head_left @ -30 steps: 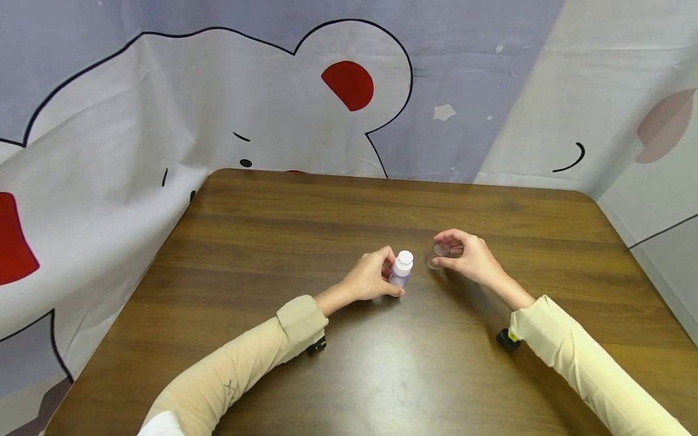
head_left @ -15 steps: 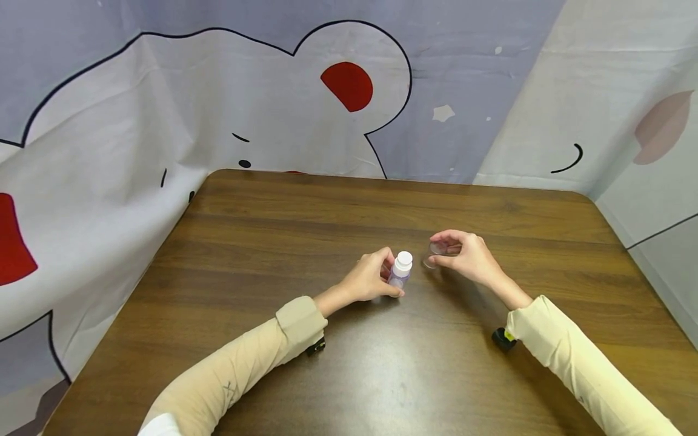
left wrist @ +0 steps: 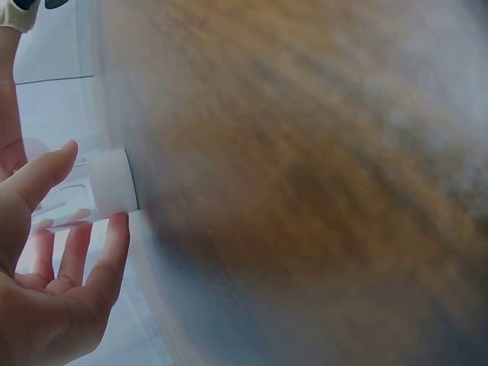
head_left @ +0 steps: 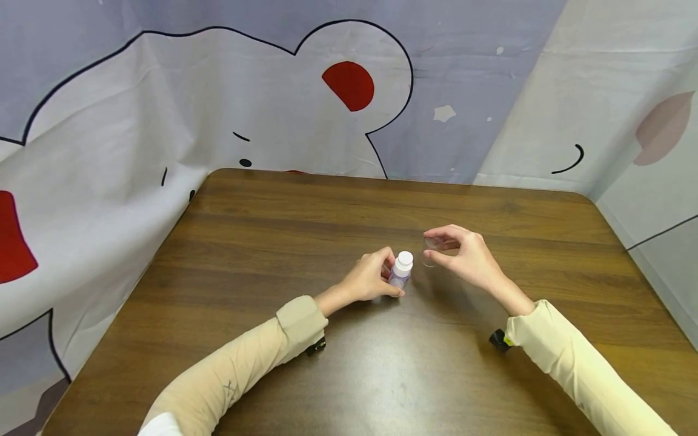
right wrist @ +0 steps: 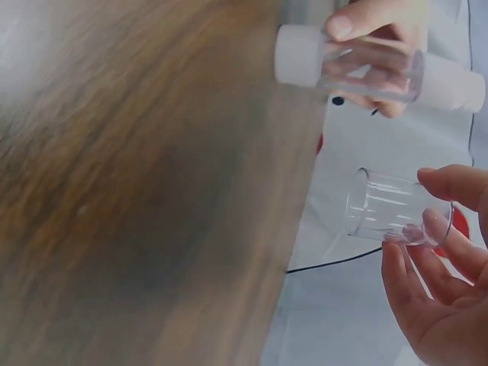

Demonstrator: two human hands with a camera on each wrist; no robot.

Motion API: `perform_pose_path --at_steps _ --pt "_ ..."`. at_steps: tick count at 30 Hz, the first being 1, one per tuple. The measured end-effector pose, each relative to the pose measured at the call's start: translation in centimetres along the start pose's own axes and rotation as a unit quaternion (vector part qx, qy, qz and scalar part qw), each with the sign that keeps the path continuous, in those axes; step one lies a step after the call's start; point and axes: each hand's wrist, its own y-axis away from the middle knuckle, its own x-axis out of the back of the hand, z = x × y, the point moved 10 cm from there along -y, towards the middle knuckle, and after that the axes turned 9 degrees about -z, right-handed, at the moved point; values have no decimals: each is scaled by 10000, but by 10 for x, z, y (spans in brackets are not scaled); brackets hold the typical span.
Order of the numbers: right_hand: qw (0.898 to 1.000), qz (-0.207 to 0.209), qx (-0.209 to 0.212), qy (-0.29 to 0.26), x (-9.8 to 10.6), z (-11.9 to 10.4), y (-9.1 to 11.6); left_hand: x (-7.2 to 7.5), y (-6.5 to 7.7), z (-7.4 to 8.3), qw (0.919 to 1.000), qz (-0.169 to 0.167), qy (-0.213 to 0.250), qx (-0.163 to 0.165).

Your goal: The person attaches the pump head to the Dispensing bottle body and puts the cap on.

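Note:
My left hand holds a small bottle upright on the table, thumb on the near side and fingers behind. The bottle has a white top, a see-through, purplish middle and a white base, as the right wrist view shows. To its right, my right hand holds a clear, colourless cylindrical cup or cover between thumb and fingers. This clear piece hangs above the table, apart from the bottle. In the left wrist view, the left thumb and fingers lie around the bottle near its white base.
A brown wood-grain table lies under both hands. Behind it and at its sides hangs a printed cloth in white, grey-blue and red. Dark devices sit at both wrists, below the rolled sleeves.
My right hand has moved left with the clear piece, closer to the bottle, and has risen slightly. The left hand and the bottle have stayed in place.

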Motion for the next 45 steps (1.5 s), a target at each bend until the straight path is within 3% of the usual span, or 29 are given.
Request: perform_pose_path --at_steps 5,9,16,22,30,45 --pt "9995 156 287 39 3 -20 1 0 1 -1 10000 -23 14 33" --pt "9989 243 389 70 9 -49 5 0 1 -1 10000 -4 -4 18" --pt "9967 573 580 -2 14 -50 6 0 1 0 10000 20 -55 -19" --pt "9956 663 643 -177 22 -84 11 1 3 2 10000 -10 -71 49" --pt "9943 711 649 -447 16 -65 6 0 2 1 9998 -4 -153 103" --pt "9920 633 869 -657 7 -73 5 1 1 2 9995 20 -298 97"
